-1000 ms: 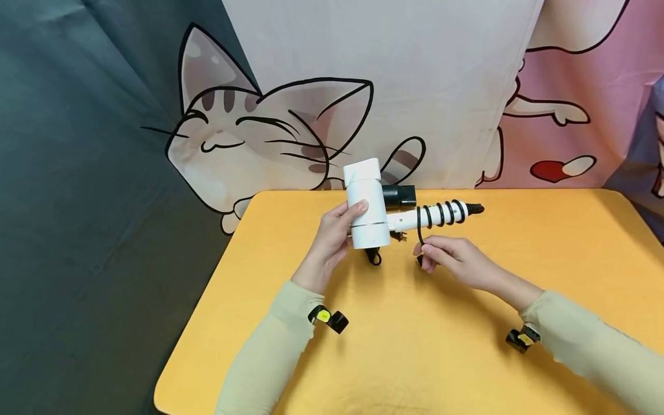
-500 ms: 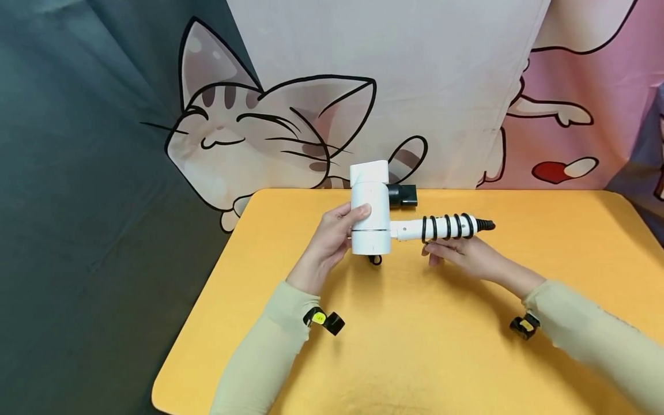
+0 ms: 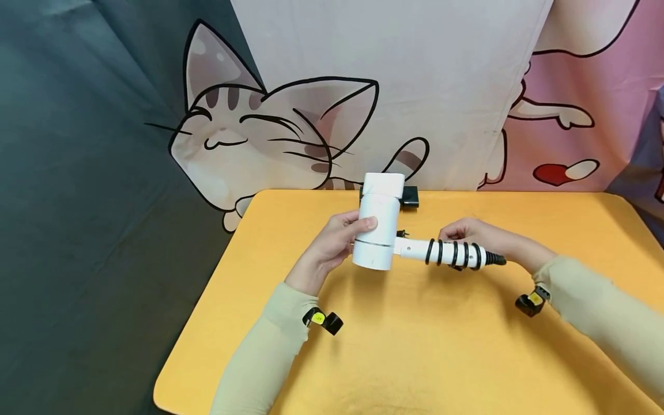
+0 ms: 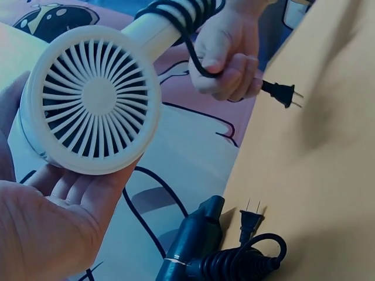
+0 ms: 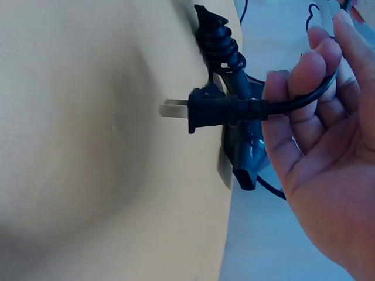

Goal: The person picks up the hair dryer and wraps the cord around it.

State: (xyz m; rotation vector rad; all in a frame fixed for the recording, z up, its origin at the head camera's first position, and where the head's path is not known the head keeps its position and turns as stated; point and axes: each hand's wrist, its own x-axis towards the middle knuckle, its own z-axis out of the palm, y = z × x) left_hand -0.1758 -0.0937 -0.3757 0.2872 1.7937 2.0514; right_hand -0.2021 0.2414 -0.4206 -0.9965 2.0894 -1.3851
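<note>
In the head view my left hand (image 3: 332, 245) holds a white hair dryer (image 3: 383, 216) by its barrel, thumb across the front. Its handle points right and tilts slightly down, with a black power cord (image 3: 455, 254) wound round it in several loops. My right hand (image 3: 479, 235) is behind the handle, partly hidden by it. The left wrist view shows the dryer's round slatted intake grille (image 4: 98, 96) and the right fingers curled on the cord's free end. Just beyond those fingers sticks out a two-prong plug (image 5: 211, 110), seen close in the right wrist view.
A black hair dryer (image 4: 196, 237) lies at the yellow table's (image 3: 337, 363) back edge, its own cord coiled round the handle and its plug (image 4: 251, 220) on the tabletop. Behind the table hangs a printed cloth (image 3: 425, 69) with a cartoon cat.
The white hair dryer has shifted right and toward me, its handle dipping. My right hand has passed from below the handle to behind it, carrying the cord's free end round.
</note>
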